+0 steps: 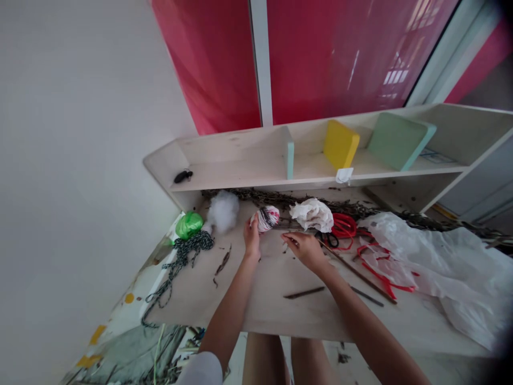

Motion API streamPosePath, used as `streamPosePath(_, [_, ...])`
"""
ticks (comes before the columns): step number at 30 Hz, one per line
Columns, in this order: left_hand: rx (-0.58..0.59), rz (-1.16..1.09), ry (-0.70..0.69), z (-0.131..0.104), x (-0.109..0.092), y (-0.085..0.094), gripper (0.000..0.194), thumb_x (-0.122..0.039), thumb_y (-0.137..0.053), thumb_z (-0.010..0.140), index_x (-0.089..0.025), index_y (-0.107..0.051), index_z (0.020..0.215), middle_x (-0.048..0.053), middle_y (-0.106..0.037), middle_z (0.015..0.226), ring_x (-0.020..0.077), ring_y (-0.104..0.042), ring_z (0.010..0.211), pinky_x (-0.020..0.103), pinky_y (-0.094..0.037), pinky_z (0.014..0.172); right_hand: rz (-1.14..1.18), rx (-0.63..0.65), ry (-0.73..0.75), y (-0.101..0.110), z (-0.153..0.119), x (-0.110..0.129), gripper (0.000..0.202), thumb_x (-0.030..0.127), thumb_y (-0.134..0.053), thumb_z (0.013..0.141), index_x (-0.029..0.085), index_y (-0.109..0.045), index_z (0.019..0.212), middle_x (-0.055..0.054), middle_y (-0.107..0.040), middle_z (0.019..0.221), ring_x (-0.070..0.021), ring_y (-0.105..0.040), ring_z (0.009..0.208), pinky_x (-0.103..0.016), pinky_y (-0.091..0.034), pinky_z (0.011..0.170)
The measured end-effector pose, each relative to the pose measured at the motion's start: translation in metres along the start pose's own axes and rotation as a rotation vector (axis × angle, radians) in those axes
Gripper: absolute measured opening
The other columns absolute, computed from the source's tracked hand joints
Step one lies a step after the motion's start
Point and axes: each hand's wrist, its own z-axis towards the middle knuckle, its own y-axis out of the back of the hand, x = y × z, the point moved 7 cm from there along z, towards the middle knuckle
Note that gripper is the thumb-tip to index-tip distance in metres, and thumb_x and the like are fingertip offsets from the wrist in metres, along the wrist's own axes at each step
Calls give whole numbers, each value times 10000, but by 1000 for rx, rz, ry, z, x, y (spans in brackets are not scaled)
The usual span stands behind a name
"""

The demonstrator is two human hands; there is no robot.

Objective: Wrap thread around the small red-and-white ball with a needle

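Observation:
My left hand (252, 238) grips a ball wrapped in white, red and dark strands (267, 218), just above the desk. To its right, my right hand (305, 248) is closed in a pinch; whatever is between its fingertips is too small to make out. A crumpled white paper or cloth wad (312, 214) lies just beyond the right hand. Beside that wad are a coil of red cord (343, 226) and a small black loop (332, 240). A long thin stick (360, 275) slants across the desk from near the right hand toward the front.
At left sit a green plastic-wrapped ball (189, 225), white fluffy stuffing (223, 212) and dark patterned rope (182, 263) trailing over the edge. A clear plastic bag (444, 262) spreads over the right side. Dry twigs line the back below a shelf (240, 170). Short sticks (303, 293) lie in front.

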Motion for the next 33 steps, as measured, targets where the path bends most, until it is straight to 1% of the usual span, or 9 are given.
streamPosePath(2, [2,-111,52,0,2,1,387,-465,-545,820,-210,-600,1105,72,-643,1143,161,-636,928,255,-510,718,-30,31,-24,-6,-2,-2,243,280,-498,907,212,-719,981,-79,-743,961,-230,-696,848,-307,-504,753])
streamPosePath(5, [-15,-261,92,2,2,3,347,-439,-514,857,-229,-593,1123,47,-639,1154,135,-653,887,246,-523,743,-2,-45,-68,0,-2,-6,271,278,-475,913,214,-708,1033,-89,-726,1049,-243,-689,930,-325,-507,814])
streamPosePath(10, [-47,-351,147,3,0,4,358,-444,-480,889,-249,-586,1170,41,-662,1104,129,-668,845,248,-535,766,91,-194,-226,20,0,-28,269,348,-509,889,204,-719,976,-101,-744,951,-236,-702,799,-319,-521,742])
streamPosePath(14, [31,-418,226,0,0,-3,344,-442,-486,891,-225,-609,1128,51,-682,1029,143,-676,849,269,-541,802,348,-242,-308,20,1,-42,305,441,-566,836,190,-705,938,-113,-743,926,-256,-697,817,-335,-542,684])
streamPosePath(18, [20,-507,273,1,0,0,323,-442,-459,901,-207,-629,1045,46,-691,927,137,-678,836,261,-540,814,633,-250,-386,16,3,-56,441,571,-598,761,169,-681,923,-128,-736,883,-264,-695,790,-333,-549,586])
streamPosePath(22, [17,-554,268,4,-4,5,341,-463,-447,900,-216,-629,1047,56,-688,962,138,-670,916,256,-527,846,569,-101,-422,9,3,-66,452,613,-611,709,170,-664,781,-103,-722,754,-193,-622,512,-267,-420,381])
streamPosePath(26, [-1,-546,223,5,-10,10,324,-460,-446,900,-254,-626,1073,45,-669,1070,133,-663,953,248,-525,853,414,60,-324,0,4,-65,441,581,-545,774,168,-631,643,-53,-668,603,-124,-494,415,-245,-351,400])
streamPosePath(29, [-18,-541,159,6,-15,14,325,-444,-468,895,-262,-605,1129,40,-650,1135,139,-661,972,256,-527,865,275,-31,-249,5,6,-64,506,607,-490,806,175,-562,552,-15,-536,470,-114,-443,446,-245,-326,454])
streamPosePath(33, [-49,-510,90,10,-19,20,392,-448,-490,884,-266,-555,1224,47,-608,1224,147,-655,996,270,-533,867,274,-183,-282,14,4,-70,489,658,-527,765,174,-566,709,24,-472,474,-106,-387,444,-246,-285,457])
